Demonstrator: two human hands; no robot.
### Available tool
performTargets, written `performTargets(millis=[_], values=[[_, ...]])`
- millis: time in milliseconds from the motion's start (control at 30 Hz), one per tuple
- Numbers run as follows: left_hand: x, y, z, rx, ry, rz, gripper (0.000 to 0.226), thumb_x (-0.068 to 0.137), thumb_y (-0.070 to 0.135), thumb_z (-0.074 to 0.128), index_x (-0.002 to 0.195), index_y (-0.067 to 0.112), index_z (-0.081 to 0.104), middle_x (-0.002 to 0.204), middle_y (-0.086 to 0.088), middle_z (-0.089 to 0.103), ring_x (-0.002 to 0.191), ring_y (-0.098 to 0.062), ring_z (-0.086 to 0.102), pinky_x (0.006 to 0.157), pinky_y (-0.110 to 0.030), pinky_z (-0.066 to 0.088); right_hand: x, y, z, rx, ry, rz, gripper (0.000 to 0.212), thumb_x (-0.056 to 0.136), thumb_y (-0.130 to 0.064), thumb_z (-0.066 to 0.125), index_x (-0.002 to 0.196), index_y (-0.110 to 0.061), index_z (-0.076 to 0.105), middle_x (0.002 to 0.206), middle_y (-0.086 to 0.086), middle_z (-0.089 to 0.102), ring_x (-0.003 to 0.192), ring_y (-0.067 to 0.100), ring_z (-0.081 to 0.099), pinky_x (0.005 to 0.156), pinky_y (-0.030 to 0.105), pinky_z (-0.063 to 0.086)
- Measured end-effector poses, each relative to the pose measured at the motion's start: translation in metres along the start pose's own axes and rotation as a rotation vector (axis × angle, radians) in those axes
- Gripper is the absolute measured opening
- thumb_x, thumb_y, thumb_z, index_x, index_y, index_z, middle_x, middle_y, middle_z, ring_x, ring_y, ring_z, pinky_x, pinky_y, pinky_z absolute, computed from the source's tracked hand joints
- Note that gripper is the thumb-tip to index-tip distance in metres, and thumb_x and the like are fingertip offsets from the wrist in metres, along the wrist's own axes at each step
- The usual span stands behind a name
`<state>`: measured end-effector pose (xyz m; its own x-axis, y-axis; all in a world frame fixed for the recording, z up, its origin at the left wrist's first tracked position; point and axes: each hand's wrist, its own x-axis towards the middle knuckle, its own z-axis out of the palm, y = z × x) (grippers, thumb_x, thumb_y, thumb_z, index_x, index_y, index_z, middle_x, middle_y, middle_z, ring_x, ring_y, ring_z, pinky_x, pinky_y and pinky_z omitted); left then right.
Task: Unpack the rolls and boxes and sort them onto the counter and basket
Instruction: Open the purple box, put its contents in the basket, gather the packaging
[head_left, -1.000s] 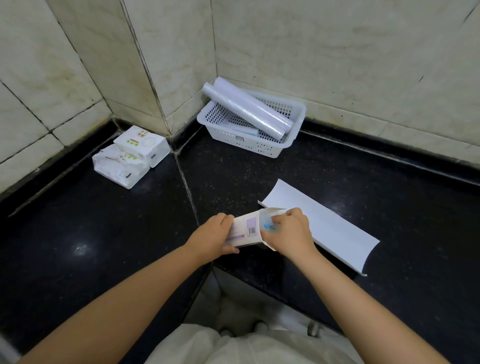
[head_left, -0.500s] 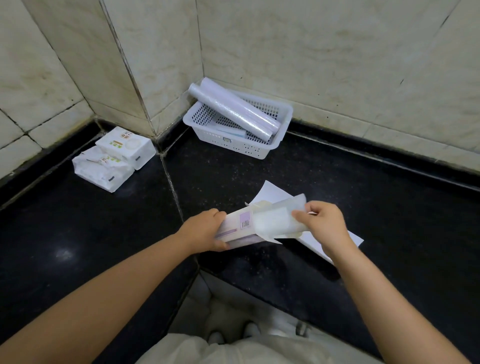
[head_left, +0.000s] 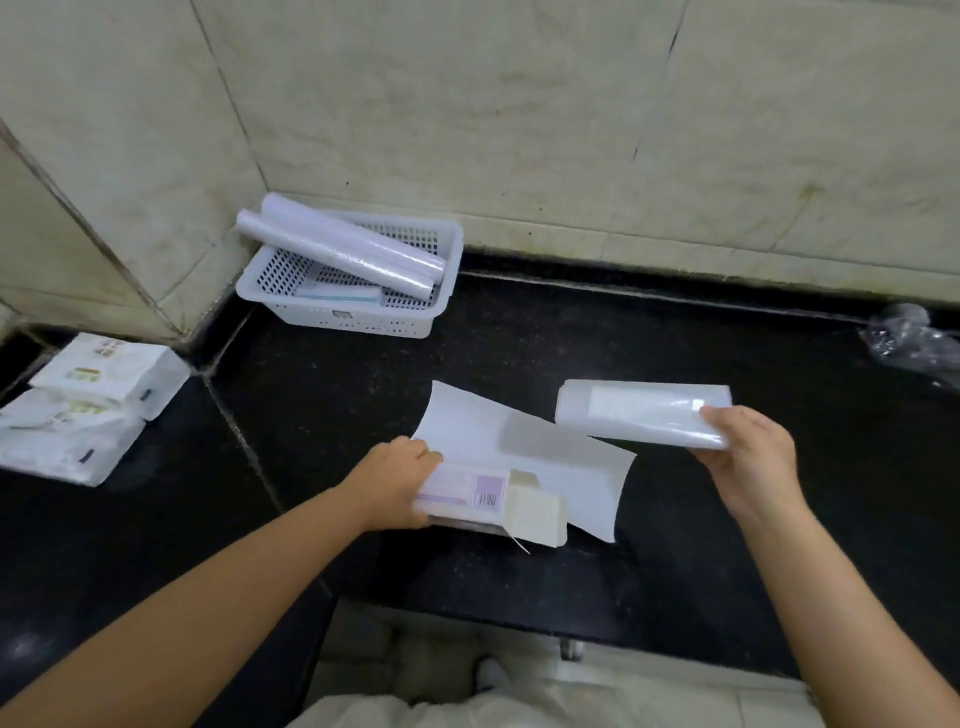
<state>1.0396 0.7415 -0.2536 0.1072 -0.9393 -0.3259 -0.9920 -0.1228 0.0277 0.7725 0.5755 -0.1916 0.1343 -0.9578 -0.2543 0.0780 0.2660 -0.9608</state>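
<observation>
- The step in hand looks like unpacking: the right hand (head_left: 748, 457) grasps a white roll (head_left: 641, 413) by its right end, right of centre in the frame, fully clear of the box (head_left: 483, 493) and held above the black desk (head_left: 571, 338).
- The left hand (head_left: 397, 486) is closed around the left part of the box, low in the centre of the frame. The box's right end flap stands open and the inside looks empty, though I cannot see far into it.
- The roll's long axis runs nearly level across the frame, left to right, with the free end pointing left toward the middle.
- The box lies along much the same line, tilted a little down to the right, its open mouth facing right.
- Under and behind the box a curled white sheet (head_left: 571, 462) rests on the desk.
- The white basket (head_left: 363, 317) sits in the upper left of the frame, in the wall corner. Two rolls (head_left: 343, 249) already lie across it, slanting from upper left to lower right and overhanging its rim.
- My judgement is that the next move carries the held roll up and left to the basket. It would need turning to match the slant of the two there, so it settles beside them and does not slide off the rim.
- The emptied box then wants a place on the desk, perhaps near the white packets (head_left: 93, 405) at the left edge.
- Crumpled clear plastic (head_left: 914, 338) lies at the far right edge.
</observation>
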Motion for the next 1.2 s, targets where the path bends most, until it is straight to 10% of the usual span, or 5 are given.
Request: performTargets(millis=[433, 600, 767, 1000, 1200], values=[[0.002, 0.002, -0.014, -0.738, 0.278, -0.172, 0.062, 0.088, 0.032, 0.060, 0.141, 0.012, 0.034, 0.139, -0.003, 0.044, 0.132, -0.016, 0.038, 0.103, -0.018, 0.027, -0.015, 0.028, 0.037, -0.102, -0.305, 0.090, 0.032, 0.083, 0.006, 0.051, 0.056, -0.009, 0.046, 0.061, 0.007, 0.048, 0.057, 0.018, 0.047, 0.052, 0.024, 0.041], [-0.016, -0.018, -0.042, -0.618, 0.165, -0.112, 0.084, 0.073, 0.042, 0.071, 0.143, 0.023, 0.028, 0.144, 0.006, 0.034, 0.134, -0.013, 0.030, 0.107, -0.022, 0.025, -0.021, 0.027, 0.109, -0.234, -0.501, 0.062, 0.032, 0.083, 0.007, 0.054, 0.056, -0.009, 0.046, 0.066, 0.010, 0.043, 0.063, 0.020, 0.043, 0.057, 0.027, 0.038], [-0.029, -0.065, -0.057, -0.812, 0.096, -0.203, 0.040, 0.071, 0.026, 0.075, 0.106, 0.019, 0.056, 0.099, 0.006, 0.056, 0.092, -0.015, 0.056, 0.071, -0.025, 0.051, -0.021, 0.022, 0.177, -0.307, -0.711, -0.012, 0.041, 0.080, 0.008, 0.058, 0.051, -0.020, 0.054, 0.052, -0.006, 0.050, 0.052, 0.009, 0.045, 0.051, 0.017, 0.039], [-0.015, -0.133, -0.067, -0.532, 0.075, -0.276, 0.021, 0.072, 0.023, 0.071, 0.068, 0.019, 0.051, 0.074, 0.006, 0.050, 0.076, -0.014, 0.050, 0.055, -0.021, 0.037, 0.005, 0.020, 0.247, -0.869, -0.907, -0.370, 0.063, 0.075, -0.009, 0.068, 0.122, -0.037, 0.037, 0.096, -0.013, 0.049, 0.084, 0.008, 0.053, 0.067, 0.009, 0.044], [0.034, -0.183, -0.090, -0.557, 0.169, -0.259, 0.029, 0.071, 0.026, 0.075, 0.063, 0.026, 0.047, 0.068, 0.010, 0.049, 0.073, -0.012, 0.049, 0.054, -0.016, 0.033, 0.058, 0.005, 0.290, -1.058, -0.968, -0.498, 0.006, 0.081, -0.012, 0.063, 0.085, -0.010, 0.067, 0.074, -0.004, 0.060, 0.071, 0.010, 0.056, 0.055, 0.004, 0.039]])
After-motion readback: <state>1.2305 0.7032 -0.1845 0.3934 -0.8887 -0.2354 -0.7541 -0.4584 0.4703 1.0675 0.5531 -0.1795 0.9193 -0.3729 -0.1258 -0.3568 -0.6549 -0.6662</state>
